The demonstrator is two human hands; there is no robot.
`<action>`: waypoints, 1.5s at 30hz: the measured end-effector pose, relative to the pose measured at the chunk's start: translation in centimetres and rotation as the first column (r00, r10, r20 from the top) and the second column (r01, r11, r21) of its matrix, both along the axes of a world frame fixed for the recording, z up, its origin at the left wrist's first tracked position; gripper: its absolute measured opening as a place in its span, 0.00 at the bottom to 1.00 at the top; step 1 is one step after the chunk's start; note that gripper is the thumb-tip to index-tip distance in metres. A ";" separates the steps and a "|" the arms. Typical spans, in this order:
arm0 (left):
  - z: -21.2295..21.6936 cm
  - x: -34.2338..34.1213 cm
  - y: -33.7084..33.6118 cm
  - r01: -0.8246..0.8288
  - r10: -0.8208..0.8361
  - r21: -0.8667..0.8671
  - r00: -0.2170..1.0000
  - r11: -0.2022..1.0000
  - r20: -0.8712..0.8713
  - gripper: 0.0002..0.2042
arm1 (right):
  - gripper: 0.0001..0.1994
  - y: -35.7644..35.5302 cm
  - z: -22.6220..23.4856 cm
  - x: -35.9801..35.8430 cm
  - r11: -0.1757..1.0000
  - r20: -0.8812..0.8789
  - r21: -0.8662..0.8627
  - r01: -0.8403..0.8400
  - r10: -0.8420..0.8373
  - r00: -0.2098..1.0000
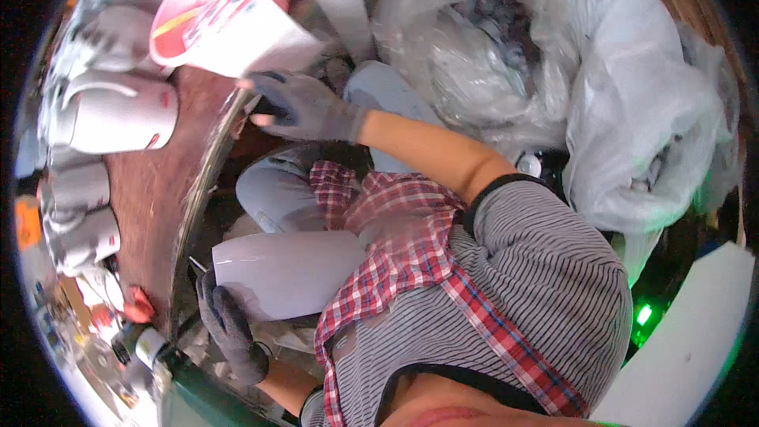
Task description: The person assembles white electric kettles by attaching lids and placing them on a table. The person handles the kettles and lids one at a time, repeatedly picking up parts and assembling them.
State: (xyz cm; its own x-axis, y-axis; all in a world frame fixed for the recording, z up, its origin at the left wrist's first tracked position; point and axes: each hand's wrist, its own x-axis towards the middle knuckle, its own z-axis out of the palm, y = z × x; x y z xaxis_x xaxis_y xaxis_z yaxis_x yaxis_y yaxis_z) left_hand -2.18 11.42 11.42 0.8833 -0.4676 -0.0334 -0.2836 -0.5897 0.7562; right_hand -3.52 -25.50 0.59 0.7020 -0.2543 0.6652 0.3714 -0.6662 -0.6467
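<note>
A smooth white, slightly tapered jug body (285,273) lies on its side across my lap, against a red checked apron (395,229). My left hand (229,324), in a grey glove, holds it at its left end, the fingers pressed along that end. A thin metal rod (198,264) shows by those fingertips; what it belongs to is hidden. My right hand (304,104), also gloved with some fingertips bare, reaches out to the table edge. Its thumb and forefinger are apart, and nothing shows clearly between them. Just beyond it is a white printed sheet (253,32).
The sheet leans out of a pink basin (178,12) on the brown table (154,198). Several white jugs (126,115) stand along the table's left side. At the right are open plastic bags (419,47) with dark and pale pieces inside. A green surface (209,391) lies at lower left.
</note>
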 end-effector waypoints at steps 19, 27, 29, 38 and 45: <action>4.7 -0.6 4.0 -0.358 0.301 0.300 0.928 0.884 0.219 0.25 | 0.28 -31.4 -30.6 -38.8 -0.030 -0.634 -0.364 0.931 -0.724 -0.271; 14.0 5.5 13.1 -0.340 0.256 0.623 0.940 0.704 0.223 0.21 | 0.19 -24.8 -18.1 -37.5 -0.080 -0.636 0.557 0.826 -0.681 0.363; 15.0 6.0 12.4 -0.403 0.300 0.637 0.915 0.657 0.268 0.19 | 0.18 -25.0 -17.2 -37.4 -0.239 -0.725 0.588 0.773 -0.579 0.373; 12.7 5.5 3.7 -0.250 0.157 0.213 0.913 0.945 0.377 0.21 | 0.15 -24.7 -18.4 -37.1 -0.408 -0.768 0.632 0.658 -0.439 0.466; 0.5 7.3 0.2 -0.080 0.078 0.045 0.996 0.996 0.052 0.21 | 0.19 -22.7 -24.5 -38.3 -0.236 -0.638 0.703 0.671 -0.626 0.448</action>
